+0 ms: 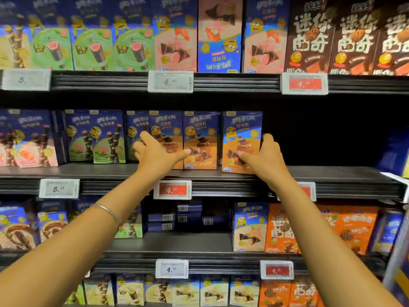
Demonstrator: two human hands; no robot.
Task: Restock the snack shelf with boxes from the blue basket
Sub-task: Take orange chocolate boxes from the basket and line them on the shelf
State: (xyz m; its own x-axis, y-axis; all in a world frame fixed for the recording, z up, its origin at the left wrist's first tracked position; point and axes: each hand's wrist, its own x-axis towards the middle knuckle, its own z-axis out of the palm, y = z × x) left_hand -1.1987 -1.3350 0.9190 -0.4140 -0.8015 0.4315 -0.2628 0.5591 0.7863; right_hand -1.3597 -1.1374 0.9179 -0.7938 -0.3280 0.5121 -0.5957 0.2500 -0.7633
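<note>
Black tiered shop shelving (332, 173), white and red price tags on its front rails. Middle tier: row of upright blue-and-orange cardboard snack boxes; dark bare gap to their right. Right hand (269, 156) grips the end box (242, 138), thumb on its front, fingers round its right edge. Left hand (155, 155), fingers spread, rests on neighbouring boxes (199, 134). Blue basket out of view.

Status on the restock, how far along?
Done: two orange boxes stand on the middle shelf. In hand: right hand grips a third orange box; left hand steadies the row. Left: dark gap to the right unfilled. Basket not visible.
</note>
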